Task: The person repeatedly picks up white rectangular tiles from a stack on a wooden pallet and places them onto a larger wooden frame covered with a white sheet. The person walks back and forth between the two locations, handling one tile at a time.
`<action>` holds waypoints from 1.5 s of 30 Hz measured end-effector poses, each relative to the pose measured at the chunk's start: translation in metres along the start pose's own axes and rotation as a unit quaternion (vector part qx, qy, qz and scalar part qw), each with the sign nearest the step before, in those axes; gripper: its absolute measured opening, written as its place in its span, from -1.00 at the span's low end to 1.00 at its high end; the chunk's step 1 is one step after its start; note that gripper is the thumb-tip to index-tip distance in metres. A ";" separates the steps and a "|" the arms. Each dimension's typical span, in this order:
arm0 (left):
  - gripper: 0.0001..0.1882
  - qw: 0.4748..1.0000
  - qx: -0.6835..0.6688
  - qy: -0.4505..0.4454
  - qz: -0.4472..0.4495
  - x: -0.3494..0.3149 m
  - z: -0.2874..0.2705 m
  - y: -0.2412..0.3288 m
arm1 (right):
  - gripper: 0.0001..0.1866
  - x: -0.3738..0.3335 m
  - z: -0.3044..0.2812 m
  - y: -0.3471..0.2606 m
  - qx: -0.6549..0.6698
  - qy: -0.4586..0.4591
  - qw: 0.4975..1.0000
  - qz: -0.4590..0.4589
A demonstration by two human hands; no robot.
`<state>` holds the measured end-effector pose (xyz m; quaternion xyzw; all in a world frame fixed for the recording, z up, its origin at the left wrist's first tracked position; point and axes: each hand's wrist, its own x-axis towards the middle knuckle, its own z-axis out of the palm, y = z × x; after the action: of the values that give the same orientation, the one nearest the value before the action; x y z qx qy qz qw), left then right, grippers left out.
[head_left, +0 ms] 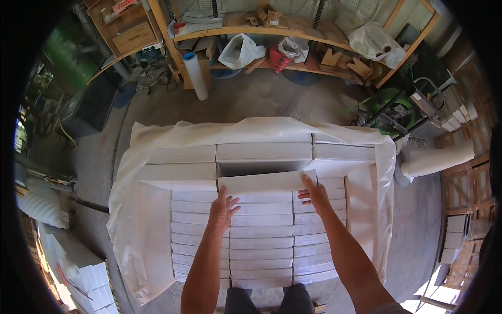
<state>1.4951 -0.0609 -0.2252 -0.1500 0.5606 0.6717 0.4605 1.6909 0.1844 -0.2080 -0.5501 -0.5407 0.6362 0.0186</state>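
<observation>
Between my two hands is a long, flat white box (266,182), in the middle of a big crate-like stack lined with plastic. My left hand (224,208) grips its left end, thumb up on the near face and fingers curled beneath. At the right end my right hand (314,193) holds it the same way, thumb near the upper corner. A dark gap shows just behind the box. Below it lie rows of similar white boxes (261,243) in three columns, and more white boxes (264,152) line the far side.
Clear plastic sheeting (123,209) drapes over the stack's edges. A wooden shelf (251,30) with bags and cardboard stands beyond, a wrapped film roll (195,77) before it. At right are a green-wheeled machine (395,111) and a pale roll (439,158); at left, a white corrugated hose (44,206).
</observation>
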 end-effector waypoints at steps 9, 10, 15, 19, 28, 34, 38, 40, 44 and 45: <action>-0.29 0.994 0.087 0.041 0.050 0.010 0.074 -0.004 | -0.03 0.002 0.009 0.005 -0.023 0.035 0.999 -0.019; -0.29 0.992 0.111 0.025 0.047 0.018 0.082 0.004 | -0.02 0.009 0.005 -0.002 -0.031 0.042 0.999 -0.013; -0.26 0.951 0.241 0.170 0.097 0.044 0.084 -0.010 | 0.03 0.020 0.020 -0.018 -0.037 0.033 0.999 0.006; -0.19 0.938 0.287 0.170 0.095 0.030 0.093 -0.006 | 0.05 0.016 0.020 -0.013 -0.013 0.040 0.999 0.018; -0.23 0.931 0.291 0.206 0.081 0.027 0.085 -0.004 | 0.08 0.025 0.026 -0.006 -0.029 0.062 0.997 0.020; -0.65 0.877 0.328 0.195 0.290 -0.017 0.030 0.048 | 0.03 0.062 -0.009 0.015 -0.143 0.125 0.982 -0.004; -0.83 0.686 0.430 0.264 0.525 0.009 -0.018 0.118 | 0.05 0.055 0.013 0.018 -0.091 0.125 0.982 -0.111; -0.88 0.631 0.496 0.190 0.566 0.035 -0.010 0.140 | 0.03 0.059 0.011 0.025 -0.054 0.161 0.978 -0.118; -0.69 0.467 0.658 0.107 0.580 0.088 0.006 0.151 | 0.09 0.028 0.007 -0.014 -0.013 0.007 0.997 -0.072; -0.63 0.456 0.678 0.122 0.563 0.104 0.004 0.151 | 0.08 0.029 0.007 -0.013 -0.031 0.031 0.997 -0.063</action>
<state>1.3228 -0.0023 -0.2055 0.4775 0.8520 0.1670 -0.1351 1.6672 0.2034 -0.2199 -0.5352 -0.5927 0.5991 0.0584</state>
